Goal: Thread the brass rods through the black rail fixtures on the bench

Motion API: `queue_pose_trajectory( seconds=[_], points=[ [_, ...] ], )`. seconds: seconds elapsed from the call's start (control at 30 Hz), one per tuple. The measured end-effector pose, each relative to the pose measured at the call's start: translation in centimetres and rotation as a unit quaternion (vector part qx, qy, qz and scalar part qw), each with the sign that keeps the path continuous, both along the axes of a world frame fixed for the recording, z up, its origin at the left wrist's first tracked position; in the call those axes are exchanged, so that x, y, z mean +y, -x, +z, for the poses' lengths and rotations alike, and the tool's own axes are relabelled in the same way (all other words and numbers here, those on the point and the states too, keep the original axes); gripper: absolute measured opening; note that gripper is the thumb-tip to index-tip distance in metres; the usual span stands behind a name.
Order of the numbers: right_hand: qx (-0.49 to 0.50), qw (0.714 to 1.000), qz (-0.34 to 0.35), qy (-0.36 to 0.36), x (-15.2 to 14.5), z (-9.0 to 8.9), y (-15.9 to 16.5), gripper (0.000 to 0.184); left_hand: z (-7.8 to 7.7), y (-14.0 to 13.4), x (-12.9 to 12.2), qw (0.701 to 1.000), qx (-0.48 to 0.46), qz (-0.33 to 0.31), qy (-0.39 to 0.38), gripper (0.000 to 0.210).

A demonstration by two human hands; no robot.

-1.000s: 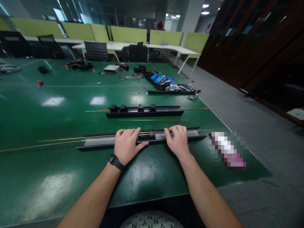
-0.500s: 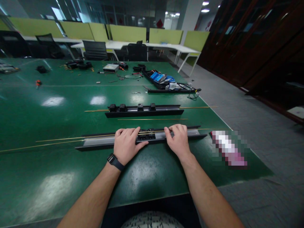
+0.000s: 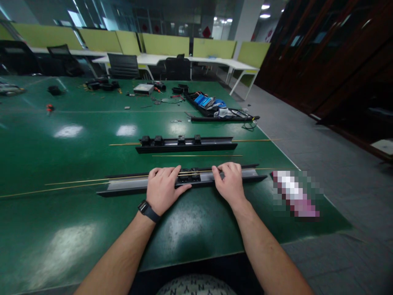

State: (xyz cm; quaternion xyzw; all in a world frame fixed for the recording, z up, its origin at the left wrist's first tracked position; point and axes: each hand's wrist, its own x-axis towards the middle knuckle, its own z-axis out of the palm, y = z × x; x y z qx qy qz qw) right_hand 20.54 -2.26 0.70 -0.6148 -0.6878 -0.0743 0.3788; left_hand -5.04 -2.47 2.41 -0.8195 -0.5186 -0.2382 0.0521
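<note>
A long black channel rail with a pale inner floor lies crosswise in front of me. Two black blocks sit inside it, side by side, between my hands. My left hand spans the rail left of the blocks, thumb along the near wall and fingers toward the far wall. Thin brass rods run lengthwise through the rail, pass by the left fingers and stick out far to the left. Right of the blocks, my right hand pinches a brass rod between thumb and fingers; its other fingers are curled over the rail.
Behind lies a second black rail with several blocks and brass rods. One loose brass rod lies between the rails. A blurred pink-and-white item is at right. Farther back are a pile of blue packets and a grey box.
Both hands keep their places on the rail, with almost no visible movement. The whole view has shifted very slightly.
</note>
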Motion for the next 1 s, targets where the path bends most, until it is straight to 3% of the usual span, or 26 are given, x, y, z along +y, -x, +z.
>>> queue_pose_trajectory(
  seconds=[0.73,1.0],
  points=[
    [0.011,1.000,-0.015,-0.006,0.20,-0.10,-0.80,0.027,-0.21,0.08,0.06,1.000,-0.014,-0.002,-0.006,0.063],
    [0.010,1.000,0.018,-0.021,0.11,-0.10,-0.19,0.025,-0.14,0.08,-0.01,1.000,-0.013,-0.002,-0.004,0.062]
  ],
)
